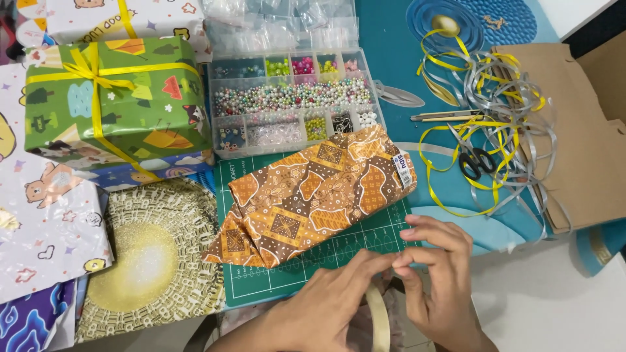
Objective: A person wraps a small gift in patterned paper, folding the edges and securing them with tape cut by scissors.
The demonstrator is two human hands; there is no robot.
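Bench white at lower right, mostly covered. Green cutting mat centre, with a brown-orange batik-wrapped parcel lying on it. Clear bead organiser box just behind the mat. Gold patterned sheet left of the mat, white cartoon gift paper further left. Teal mat top right under tangled yellow and silver ribbon, black-handled scissors, cardboard box.
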